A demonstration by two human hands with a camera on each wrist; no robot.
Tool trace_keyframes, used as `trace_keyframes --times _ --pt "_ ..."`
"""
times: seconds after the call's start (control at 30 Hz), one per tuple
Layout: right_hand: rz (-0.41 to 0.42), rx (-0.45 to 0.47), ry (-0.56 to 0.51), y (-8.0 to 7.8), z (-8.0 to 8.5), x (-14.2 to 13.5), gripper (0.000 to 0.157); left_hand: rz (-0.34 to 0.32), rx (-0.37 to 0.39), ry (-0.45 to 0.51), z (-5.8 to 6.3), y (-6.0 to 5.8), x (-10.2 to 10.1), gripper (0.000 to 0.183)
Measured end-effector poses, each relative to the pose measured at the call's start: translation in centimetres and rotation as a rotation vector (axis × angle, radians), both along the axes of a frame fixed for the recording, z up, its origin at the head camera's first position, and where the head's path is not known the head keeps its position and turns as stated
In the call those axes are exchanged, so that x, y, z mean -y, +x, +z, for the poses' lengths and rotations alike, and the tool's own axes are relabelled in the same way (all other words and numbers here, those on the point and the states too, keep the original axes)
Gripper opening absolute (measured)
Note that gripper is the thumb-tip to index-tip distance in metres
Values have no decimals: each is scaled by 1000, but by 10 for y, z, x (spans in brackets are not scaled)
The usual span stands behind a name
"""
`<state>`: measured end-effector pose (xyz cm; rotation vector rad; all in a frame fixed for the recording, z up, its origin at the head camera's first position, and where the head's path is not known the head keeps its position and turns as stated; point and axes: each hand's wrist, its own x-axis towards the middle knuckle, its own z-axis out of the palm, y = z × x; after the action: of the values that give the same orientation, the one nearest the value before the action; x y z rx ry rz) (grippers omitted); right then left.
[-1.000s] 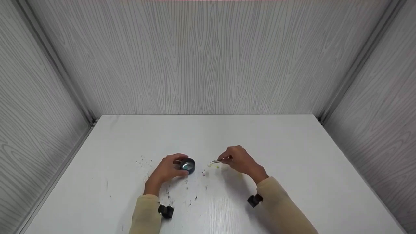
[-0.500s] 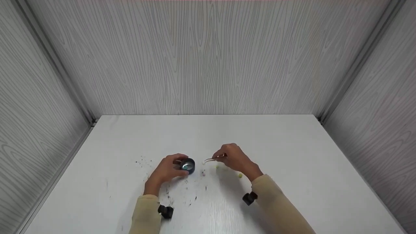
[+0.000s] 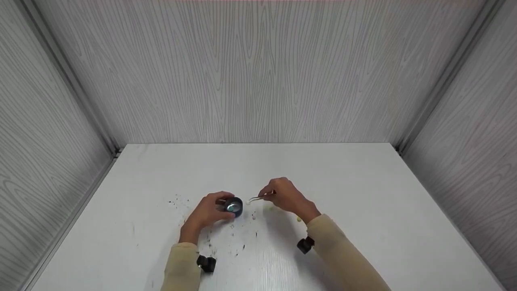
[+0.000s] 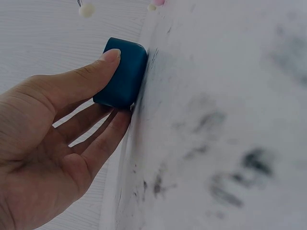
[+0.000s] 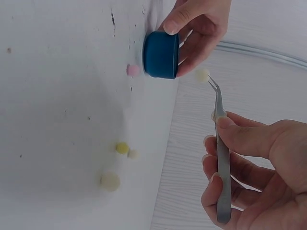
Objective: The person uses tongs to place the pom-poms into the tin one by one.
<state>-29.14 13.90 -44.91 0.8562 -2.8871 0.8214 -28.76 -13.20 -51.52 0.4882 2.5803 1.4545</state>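
My left hand (image 3: 207,211) grips a small round blue cup (image 5: 161,55) by its sides, standing on the white tabletop. Its shiny inside shows in the head view, with a teal spot low in it. My right hand (image 3: 284,196) holds bent-tip metal tweezers (image 5: 222,163) between thumb and fingers. At their tips is a small cream ball (image 5: 202,75), held above the table just right of the cup's rim. A pink ball (image 5: 133,70) lies on the table beside the cup.
A yellow ball (image 5: 122,147), a small cream ball (image 5: 134,154) and a larger pale ball (image 5: 110,181) lie on the table under my right arm. Dark smudges (image 3: 210,242) mark the tabletop near my left hand. Grey wood-grain panels (image 3: 258,72) enclose the table at the back and sides.
My right hand has moved left with the tweezers and the cream ball, closer to the cup. A yellow ball has come into view by the right wrist. The left hand stays put.
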Motion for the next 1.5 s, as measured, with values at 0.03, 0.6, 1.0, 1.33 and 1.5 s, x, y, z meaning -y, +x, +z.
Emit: trace_keyframes --times 0.03,0.6,1.0,1.33,1.5 --pt "1 1 2 -1 0 1 16 1 1 0 0 0 0 57" --pt "2 36 26 -8 1 20 15 32 24 -9 -1 0 -1 58" --pt "11 21 113 -15 -1 30 14 6 15 -4 0 -1 -1 59" --pt "40 -2 217 -23 5 42 14 57 39 -12 3 1 -3 60" --pt "40 18 264 -27 7 47 14 54 39 -16 2 2 -3 60"
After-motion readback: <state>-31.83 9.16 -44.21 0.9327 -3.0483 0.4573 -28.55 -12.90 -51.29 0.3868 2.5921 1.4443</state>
